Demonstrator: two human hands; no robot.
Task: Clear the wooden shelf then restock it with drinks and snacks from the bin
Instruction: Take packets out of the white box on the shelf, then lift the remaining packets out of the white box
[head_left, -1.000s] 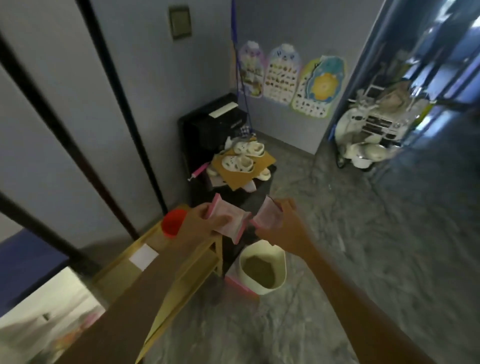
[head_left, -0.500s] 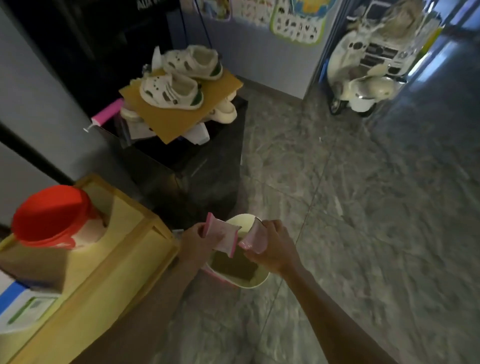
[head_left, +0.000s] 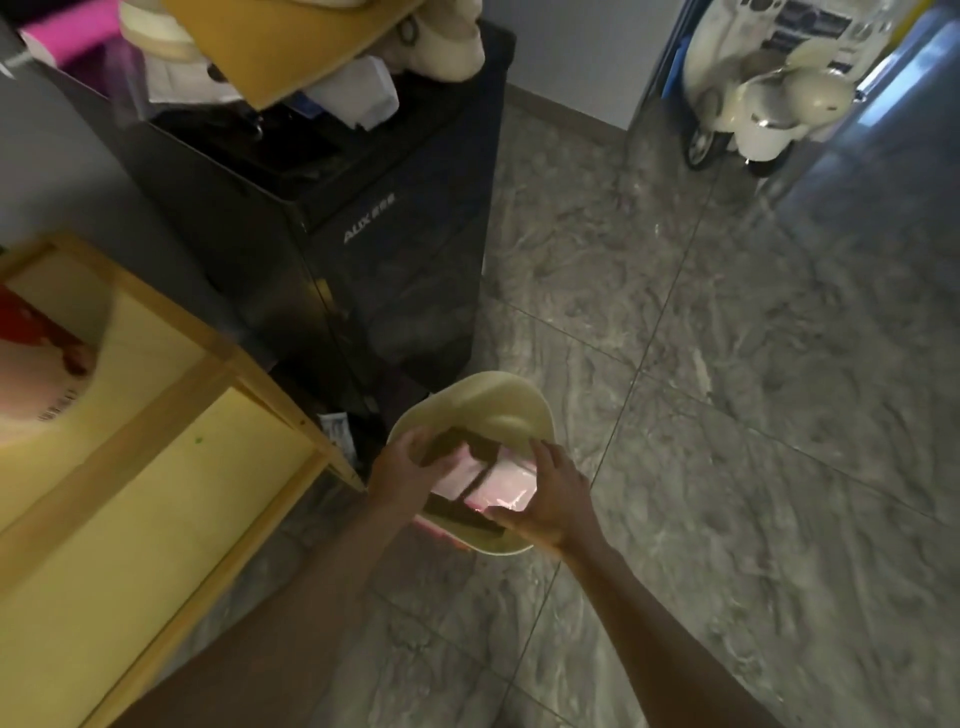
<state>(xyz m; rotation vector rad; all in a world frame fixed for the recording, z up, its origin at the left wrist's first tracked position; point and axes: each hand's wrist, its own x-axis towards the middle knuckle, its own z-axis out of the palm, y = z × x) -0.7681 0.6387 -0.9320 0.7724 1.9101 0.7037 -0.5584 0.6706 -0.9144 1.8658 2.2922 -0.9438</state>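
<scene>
A cream plastic bin (head_left: 506, 410) stands on the floor beside the yellow wooden shelf (head_left: 171, 415). Both hands reach down into its mouth. My left hand (head_left: 402, 467) grips one pink packet (head_left: 460, 475) at its left edge. My right hand (head_left: 550, 499) holds a second pink packet (head_left: 504, 491) from the right. The two packets lie side by side, flat, just inside the bin's rim. A jar with a red lid (head_left: 36, 358) sits on the shelf's top at the far left, blurred.
A black cabinet (head_left: 363, 249) stands behind the bin, piled with a cardboard sheet (head_left: 280, 36) and pale children's shoes (head_left: 447, 41). A cream toy scooter (head_left: 763, 93) is parked at the back right. Grey marble floor tiles (head_left: 727, 415) stretch to the right.
My view has tilted down and closer. Both hands lowered the pink packets from above the bin into its mouth and turned them flat.
</scene>
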